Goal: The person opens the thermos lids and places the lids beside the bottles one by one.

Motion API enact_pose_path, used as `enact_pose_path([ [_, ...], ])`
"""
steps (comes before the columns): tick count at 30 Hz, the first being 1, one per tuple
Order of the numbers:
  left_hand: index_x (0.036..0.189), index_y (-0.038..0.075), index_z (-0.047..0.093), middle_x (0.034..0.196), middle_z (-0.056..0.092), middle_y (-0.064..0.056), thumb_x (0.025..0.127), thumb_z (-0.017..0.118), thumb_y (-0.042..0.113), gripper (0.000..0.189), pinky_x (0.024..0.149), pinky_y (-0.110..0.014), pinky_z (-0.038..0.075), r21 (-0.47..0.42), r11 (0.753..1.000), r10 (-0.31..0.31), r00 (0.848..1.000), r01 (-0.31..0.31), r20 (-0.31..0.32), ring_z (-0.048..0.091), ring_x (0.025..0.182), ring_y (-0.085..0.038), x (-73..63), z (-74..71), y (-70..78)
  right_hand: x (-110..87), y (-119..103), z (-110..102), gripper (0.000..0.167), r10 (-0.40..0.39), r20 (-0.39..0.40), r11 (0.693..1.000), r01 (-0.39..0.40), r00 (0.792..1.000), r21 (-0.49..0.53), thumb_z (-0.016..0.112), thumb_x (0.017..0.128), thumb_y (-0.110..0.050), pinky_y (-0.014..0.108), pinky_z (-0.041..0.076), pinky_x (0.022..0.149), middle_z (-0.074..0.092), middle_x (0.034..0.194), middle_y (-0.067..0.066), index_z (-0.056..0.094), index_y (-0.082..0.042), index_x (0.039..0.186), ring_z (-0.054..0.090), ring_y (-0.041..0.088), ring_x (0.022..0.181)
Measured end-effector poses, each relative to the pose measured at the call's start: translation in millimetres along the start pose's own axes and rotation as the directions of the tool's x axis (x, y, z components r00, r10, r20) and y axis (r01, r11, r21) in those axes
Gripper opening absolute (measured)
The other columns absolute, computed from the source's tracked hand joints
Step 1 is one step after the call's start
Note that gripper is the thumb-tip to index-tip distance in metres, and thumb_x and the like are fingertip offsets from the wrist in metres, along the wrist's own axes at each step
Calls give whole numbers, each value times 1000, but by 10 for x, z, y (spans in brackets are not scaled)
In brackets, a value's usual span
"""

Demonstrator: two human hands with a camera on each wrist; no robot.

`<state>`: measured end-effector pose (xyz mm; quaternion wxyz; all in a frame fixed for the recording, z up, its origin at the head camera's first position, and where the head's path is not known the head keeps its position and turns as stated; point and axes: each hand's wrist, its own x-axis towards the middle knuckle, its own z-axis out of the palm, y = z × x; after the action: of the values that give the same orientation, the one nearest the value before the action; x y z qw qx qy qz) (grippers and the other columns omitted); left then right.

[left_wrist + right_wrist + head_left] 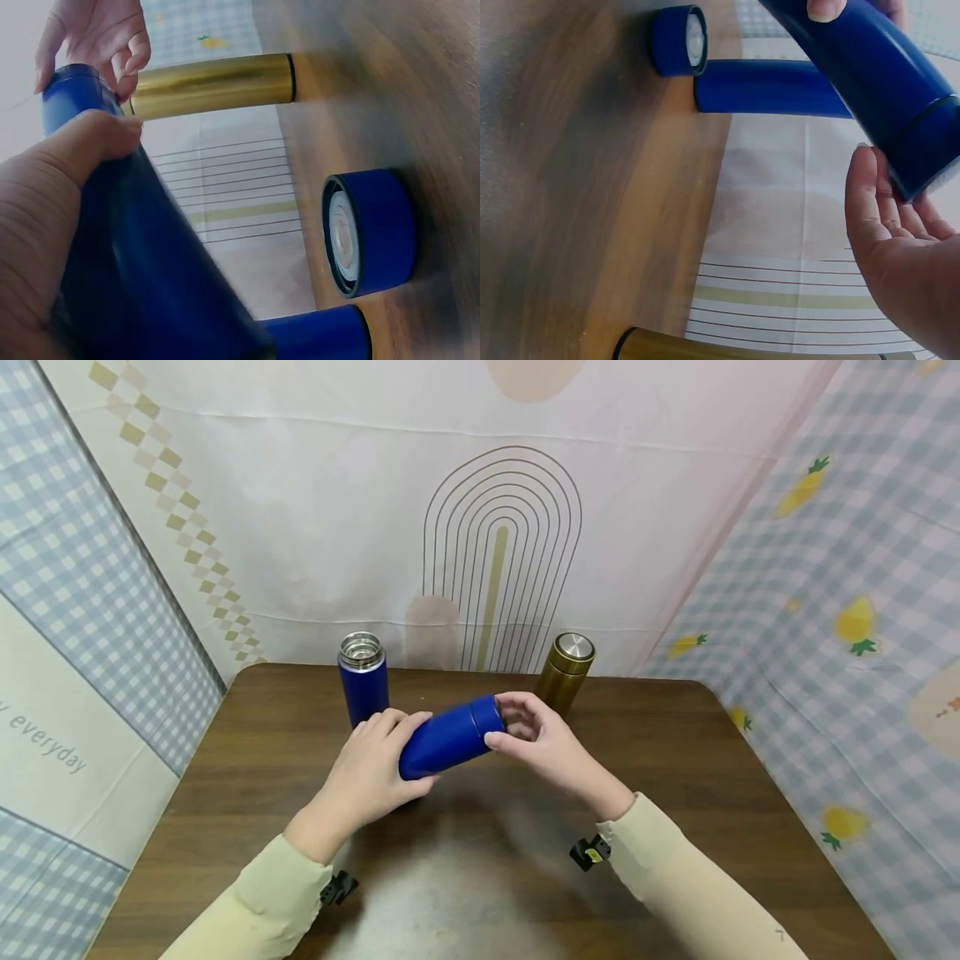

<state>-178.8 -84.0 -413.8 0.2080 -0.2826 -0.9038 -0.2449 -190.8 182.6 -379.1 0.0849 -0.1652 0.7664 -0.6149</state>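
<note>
My left hand (367,768) grips a blue thermos flask (442,743) around its body, holding it tilted above the table with its lid end up and to the right. The flask's blue lid (488,713) is on. Around that lid end, my right hand (555,747) has its fingers spread and loosely bent, fingertips at or near the lid's edge; firm contact cannot be made out. Behind my left hand stands a second blue flask (365,689), uncapped, its steel mouth showing. A separate blue cap (386,232) lies on the table with its pale inside facing up, hidden in the head view.
A gold thermos flask (564,677) with a silver-topped lid stands upright at the back right, behind my right hand. The brown wooden table (247,827) ends at a patterned cloth backdrop (315,527), with checked cloth (795,635) at the sides.
</note>
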Motion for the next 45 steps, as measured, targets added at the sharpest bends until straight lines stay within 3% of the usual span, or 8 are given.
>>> enact_pose_path([
  [8,133,14,54,110,55,-10,66,85,38,78,82,-45,42,124,988,94,995,-91,-18,52,96,-30,-16,35,-28,-2,104,43,53,67,28,996,-65,997,-61,71,89,-31,50,54,78,55,119,13,46,-20,134,63,32,93],
  [17,132,12,54,112,54,-14,63,87,34,79,87,-49,41,180,973,150,988,-143,-25,52,101,-34,-20,65,-1,-20,167,66,49,151,44,987,-148,988,-67,70,88,-39,43,56,74,58,117,14,48,-20,127,63,27,96],
  [30,130,12,55,112,55,-13,60,89,38,82,86,-48,42,199,968,153,988,-151,7,52,100,-33,-31,64,-3,-37,203,116,43,150,66,988,-148,986,-45,67,92,-25,43,57,73,55,119,19,46,-12,127,63,29,97],
  [38,132,12,56,111,57,-12,63,87,37,79,87,-48,43,172,973,159,987,-155,-12,53,99,-32,-57,47,-12,-155,-153,190,41,142,54,988,-138,988,-64,67,92,-19,39,57,74,54,116,18,46,-6,125,63,29,95],
  [45,128,12,59,101,58,-8,62,86,36,75,81,-44,47,150,975,168,986,-164,-18,55,90,-28,-59,42,-31,-114,138,152,46,86,49,992,-81,995,-92,72,88,-32,46,55,78,54,114,14,48,-16,124,65,27,93],
])
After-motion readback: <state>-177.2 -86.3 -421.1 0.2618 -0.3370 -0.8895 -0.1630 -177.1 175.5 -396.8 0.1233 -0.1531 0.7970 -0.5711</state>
